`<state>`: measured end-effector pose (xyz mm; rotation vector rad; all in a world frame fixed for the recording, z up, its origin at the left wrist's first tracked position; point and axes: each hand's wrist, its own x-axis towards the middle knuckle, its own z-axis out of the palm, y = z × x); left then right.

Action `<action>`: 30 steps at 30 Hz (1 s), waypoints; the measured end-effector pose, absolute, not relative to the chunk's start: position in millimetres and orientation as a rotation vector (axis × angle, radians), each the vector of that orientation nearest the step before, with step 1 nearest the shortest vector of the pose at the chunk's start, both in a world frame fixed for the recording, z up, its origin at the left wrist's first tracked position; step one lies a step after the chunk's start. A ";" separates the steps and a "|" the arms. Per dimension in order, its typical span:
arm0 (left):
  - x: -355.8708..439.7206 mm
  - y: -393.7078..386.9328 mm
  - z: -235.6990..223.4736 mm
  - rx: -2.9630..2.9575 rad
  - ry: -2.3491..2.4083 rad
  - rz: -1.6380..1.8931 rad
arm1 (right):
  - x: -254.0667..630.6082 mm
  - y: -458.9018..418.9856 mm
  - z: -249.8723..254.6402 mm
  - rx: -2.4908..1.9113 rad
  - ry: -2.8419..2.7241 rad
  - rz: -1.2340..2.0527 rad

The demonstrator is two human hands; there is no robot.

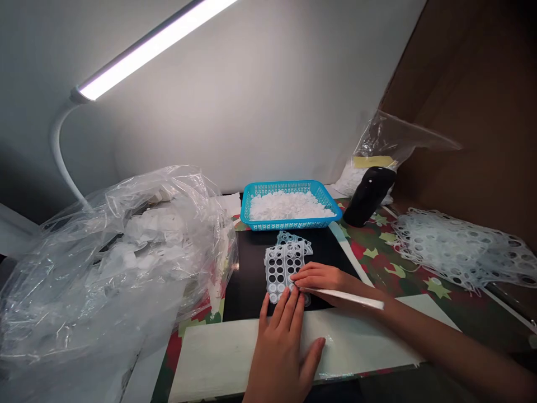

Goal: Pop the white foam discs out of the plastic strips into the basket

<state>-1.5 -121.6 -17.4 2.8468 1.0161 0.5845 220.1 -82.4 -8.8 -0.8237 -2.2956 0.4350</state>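
Observation:
A white sheet of round pieces (282, 265), many holes punched out, lies on a black mat (250, 280). My left hand (282, 347) lies flat with fingers stretched out, its fingertips pressing the sheet's near edge. My right hand (321, 279) is closed around a thin white stick (344, 296), whose tip sits at the sheet's lower right corner. Behind the sheet stands a blue basket (290, 224) heaped with small white pieces.
A large crumpled clear plastic bag (113, 263) fills the left. A pile of emptied perforated sheets (457, 249) lies at right. A black cylinder (369, 196) and a bag of white pieces (377, 157) stand behind. A white board (218, 358) spans the front; a lamp (155, 42) hangs overhead.

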 end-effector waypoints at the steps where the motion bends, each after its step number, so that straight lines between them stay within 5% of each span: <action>1: -1.3 -121.6 -17.2 2.851 1.017 0.594 | 219.9 -83.0 -8.2 -0.833 -2.291 0.442; 10: -0.7 -119.8 -16.6 2.857 1.037 0.556 | 220.9 -81.0 -9.5 -0.851 -2.237 0.484; 30: 1.1 -121.6 -17.0 2.878 1.065 0.664 | 220.6 -72.8 -17.9 -1.060 -2.059 -0.001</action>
